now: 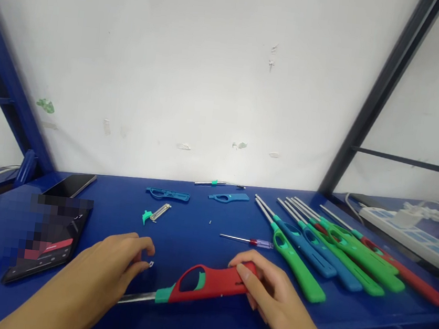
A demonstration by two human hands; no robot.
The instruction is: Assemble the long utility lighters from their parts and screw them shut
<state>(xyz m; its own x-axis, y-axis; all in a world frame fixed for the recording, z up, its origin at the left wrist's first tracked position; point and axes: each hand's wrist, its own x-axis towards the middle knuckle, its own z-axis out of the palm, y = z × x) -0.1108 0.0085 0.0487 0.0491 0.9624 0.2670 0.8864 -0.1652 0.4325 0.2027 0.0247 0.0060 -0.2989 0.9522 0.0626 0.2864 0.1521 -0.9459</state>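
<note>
Right grip (268,291) closed over the butt end of the red lighter (209,285), thumb on top; my fingers hid that end. The lighter lay flat near the desk's (118,216) front edge, its metal nozzle pointing left and passing under my left forearm side, tip hard to make out. Left grip (113,263) curled, fingertips drawn together just beside a tiny metal part (150,264); could not tell whether they pinched it or only touched it. Phone (49,245) to the left, screen partly blurred. Screwdriver (248,240) lay just beyond the lighter, apart from it. Row of green, blue and red lighters (332,251) crowded the right side, the nearest one close to my right knuckles. Bare blue surface lay open between the two grips and behind them toward the wall. Power strip (406,228) far right, cut off by the frame.
</note>
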